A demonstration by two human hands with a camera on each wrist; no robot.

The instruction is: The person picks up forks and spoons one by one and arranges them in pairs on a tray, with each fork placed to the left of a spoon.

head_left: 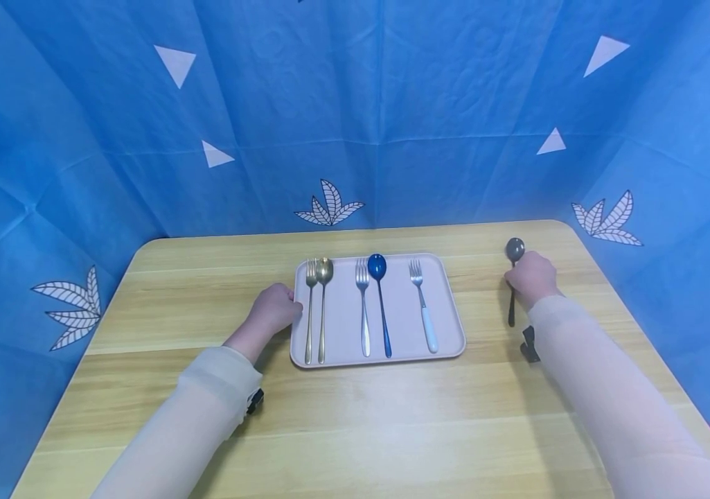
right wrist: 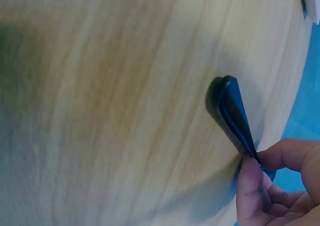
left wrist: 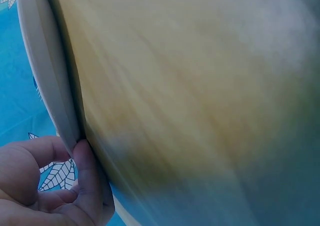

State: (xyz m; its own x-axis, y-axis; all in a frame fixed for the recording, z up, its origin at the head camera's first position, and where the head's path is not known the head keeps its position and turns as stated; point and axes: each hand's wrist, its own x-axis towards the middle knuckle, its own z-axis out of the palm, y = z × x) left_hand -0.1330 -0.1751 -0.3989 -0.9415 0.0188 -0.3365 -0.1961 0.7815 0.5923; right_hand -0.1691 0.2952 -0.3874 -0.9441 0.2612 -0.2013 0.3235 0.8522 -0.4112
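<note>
My left hand (head_left: pixel 276 308) pinches the left rim of a pale pink tray (head_left: pixel 395 305); the left wrist view shows thumb and fingers (left wrist: pixel 86 178) on its edge. On the tray lie a gold fork (head_left: pixel 309 312) and gold spoon (head_left: pixel 323 312) at left, a silver fork (head_left: pixel 364 312) and blue spoon (head_left: pixel 382 305) in the middle, and a fork with a light blue handle (head_left: pixel 427 322) at right. Off to the tray's right, my right hand (head_left: pixel 533 277) pinches a dark spoon (head_left: pixel 515 248) by its handle. In the right wrist view the spoon's handle end (right wrist: pixel 232 103) points away from the fingers.
The tray stands on a light wooden table (head_left: pixel 367 430) with rounded far corners. A blue curtain (head_left: pixel 342 104) printed with white triangles and leaves hangs behind it and at both sides. Small dark devices are worn at both wrists.
</note>
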